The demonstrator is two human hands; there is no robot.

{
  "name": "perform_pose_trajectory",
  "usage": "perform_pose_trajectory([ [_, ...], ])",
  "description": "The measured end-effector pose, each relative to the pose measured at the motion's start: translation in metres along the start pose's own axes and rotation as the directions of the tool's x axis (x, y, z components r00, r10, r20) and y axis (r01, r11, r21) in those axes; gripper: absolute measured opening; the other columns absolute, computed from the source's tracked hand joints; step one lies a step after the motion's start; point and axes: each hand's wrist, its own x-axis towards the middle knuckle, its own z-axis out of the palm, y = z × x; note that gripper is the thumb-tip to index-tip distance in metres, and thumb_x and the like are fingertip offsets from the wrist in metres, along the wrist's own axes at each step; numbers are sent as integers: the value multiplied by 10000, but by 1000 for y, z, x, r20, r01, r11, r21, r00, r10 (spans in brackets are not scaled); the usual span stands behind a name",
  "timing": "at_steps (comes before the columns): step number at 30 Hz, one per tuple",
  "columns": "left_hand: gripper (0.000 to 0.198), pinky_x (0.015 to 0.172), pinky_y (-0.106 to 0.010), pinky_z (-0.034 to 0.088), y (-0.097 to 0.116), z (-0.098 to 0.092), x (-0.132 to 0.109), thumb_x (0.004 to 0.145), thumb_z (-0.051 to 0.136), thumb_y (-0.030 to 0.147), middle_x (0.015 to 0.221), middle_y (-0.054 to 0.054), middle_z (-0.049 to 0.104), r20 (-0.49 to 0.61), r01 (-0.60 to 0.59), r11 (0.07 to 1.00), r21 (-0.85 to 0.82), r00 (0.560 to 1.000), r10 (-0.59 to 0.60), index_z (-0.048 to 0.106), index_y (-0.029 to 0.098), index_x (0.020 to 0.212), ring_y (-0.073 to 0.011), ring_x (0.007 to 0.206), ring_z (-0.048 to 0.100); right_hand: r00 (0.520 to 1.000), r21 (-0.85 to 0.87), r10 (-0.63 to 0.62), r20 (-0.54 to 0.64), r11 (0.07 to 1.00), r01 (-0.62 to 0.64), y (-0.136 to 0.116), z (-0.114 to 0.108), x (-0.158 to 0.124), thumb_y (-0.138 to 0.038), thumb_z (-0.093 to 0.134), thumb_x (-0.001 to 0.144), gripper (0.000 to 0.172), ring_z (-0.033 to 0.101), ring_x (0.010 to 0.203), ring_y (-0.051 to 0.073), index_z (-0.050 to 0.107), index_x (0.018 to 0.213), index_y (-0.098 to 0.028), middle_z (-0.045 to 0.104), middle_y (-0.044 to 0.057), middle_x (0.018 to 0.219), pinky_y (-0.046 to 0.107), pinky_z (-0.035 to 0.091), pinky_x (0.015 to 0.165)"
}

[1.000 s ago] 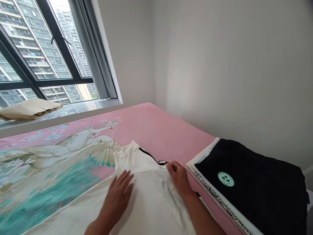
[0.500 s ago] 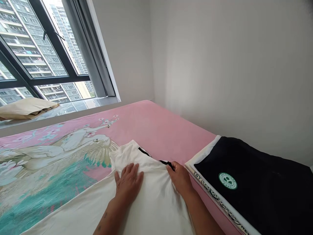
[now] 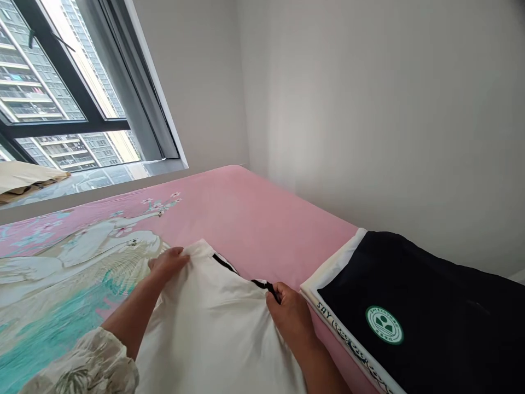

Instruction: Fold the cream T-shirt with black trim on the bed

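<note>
Two bare hands work at one cream-white cloth garment (image 3: 213,328), which lies in the middle of one bed (image 3: 254,213) covered in pink printed fabric. Two stretches of black trim (image 3: 225,264) show along its far edge. The right hand (image 3: 292,312) has its grip clenched on this edge, grasping the garment where the trim ends. The left hand (image 3: 169,264) touches the garment's upper left edge; whether its grip pinches the cloth, I cannot tell.

Just beside the right hand lies one stack of folded clothes: one black cloth piece (image 3: 443,306) on top, bearing one round green-and-white emblem (image 3: 384,325), with white layers (image 3: 340,257) beneath, too overlapped to count. One grey fabric curtain (image 3: 118,71) hangs at one dark-framed window (image 3: 65,129).
</note>
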Motion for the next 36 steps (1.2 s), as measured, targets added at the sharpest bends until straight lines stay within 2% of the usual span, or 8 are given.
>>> perform_pose_trajectory([
  [5, 482, 1031, -496, 201, 3, 9, -17, 803, 374, 341, 1287, -134, 535, -197, 36, 999, 10, 980, -33, 485, 197, 1249, -299, 1228, 430, 1000, 11, 7, -6, 1000, -7, -3, -1, -2, -421, 460, 829, 229, 489, 565, 124, 548, 713, -244, 593, -37, 639, 222, 300, 519],
  [7, 531, 1070, -438, 166, 24, 12, -32, 784, 376, 264, 1402, -83, 432, -261, -147, 988, 38, 953, 152, 420, 230, 1313, -247, 1304, 337, 1000, 4, 7, -13, 1000, -7, -3, -1, -2, -413, 461, 830, 222, 491, 566, 125, 548, 716, -244, 595, -37, 642, 223, 301, 520],
  [10, 582, 1105, -374, 97, 65, 13, -55, 734, 372, 161, 1401, -9, 446, -107, -625, 776, 77, 769, 630, 452, 284, 1297, -178, 1328, 301, 1000, -13, -2, -21, 1000, 2, -3, 0, -2, -400, 465, 829, 210, 487, 560, 124, 555, 722, -243, 600, -33, 652, 224, 300, 516],
  [13, 502, 1051, -410, 200, 95, 10, -68, 668, 421, 126, 1059, 5, 671, 134, -769, 639, 3, 634, 762, 610, 315, 1093, -183, 1033, 568, 1000, -14, -9, -23, 1000, 9, -3, -1, -2, -389, 465, 830, 204, 499, 565, 126, 567, 733, -242, 610, -27, 662, 222, 304, 515],
  [17, 298, 977, -437, 280, 108, 13, -69, 690, 437, 118, 842, -9, 674, 101, -722, 691, 30, 690, 716, 666, 261, 816, -184, 843, 599, 1000, -5, -28, -13, 1000, 28, -2, -1, -1, -385, 450, 844, 200, 534, 602, 127, 585, 784, -250, 639, -22, 720, 216, 311, 522],
  [23, 349, 1048, -444, 270, 92, 32, -134, 853, 389, 227, 1269, -89, 536, -269, -614, 788, 50, 752, 602, 562, 223, 1155, -234, 1183, 457, 998, -57, -44, -40, 998, 42, -3, -3, -1, -387, 468, 840, 200, 535, 592, 126, 587, 786, -235, 645, -11, 712, 222, 315, 535],
  [30, 534, 1102, -571, 151, 47, 66, -272, 885, 342, 469, 1510, -12, 235, -46, -519, 854, 38, 853, 520, 317, 323, 1398, -266, 1386, 208, 993, -37, -95, -64, 995, 92, -2, -3, -5, -376, 460, 858, 192, 594, 680, 131, 586, 861, -230, 682, 0, 815, 219, 362, 595],
  [36, 581, 1100, -602, 84, 44, 73, -324, 865, 372, 491, 1507, -28, 200, 11, -480, 877, -24, 877, 481, 249, 327, 1409, -285, 1381, 213, 981, -92, -148, -123, 986, 137, -27, -13, -24, -325, 402, 892, 275, 611, 891, 176, 572, 1052, -180, 665, 72, 979, 282, 445, 777],
])
